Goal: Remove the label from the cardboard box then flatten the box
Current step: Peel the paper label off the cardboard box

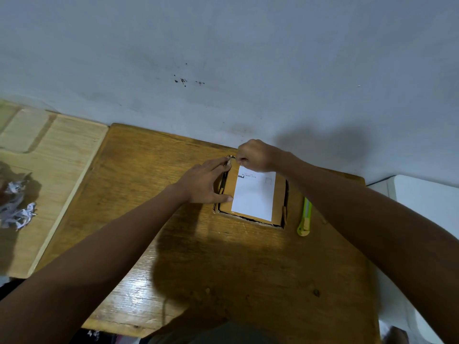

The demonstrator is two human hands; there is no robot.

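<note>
A small brown cardboard box (279, 194) sits on the wooden table (198, 256) near the wall. A white label (253, 197) covers most of its top face. My left hand (206, 182) lies flat on the box's left side, fingers spread along its edge, thumb touching the label's left edge. My right hand (255, 155) is closed at the label's far left corner, its fingertips pinched there. Whether the corner is lifted is hidden by the fingers.
A lime-green utility knife (305, 217) lies on the table just right of the box. Crumpled paper scraps (17, 207) rest on a lighter wooden board (49, 170) at the left. A white surface (427, 202) adjoins the table at the right. A grey wall rises behind.
</note>
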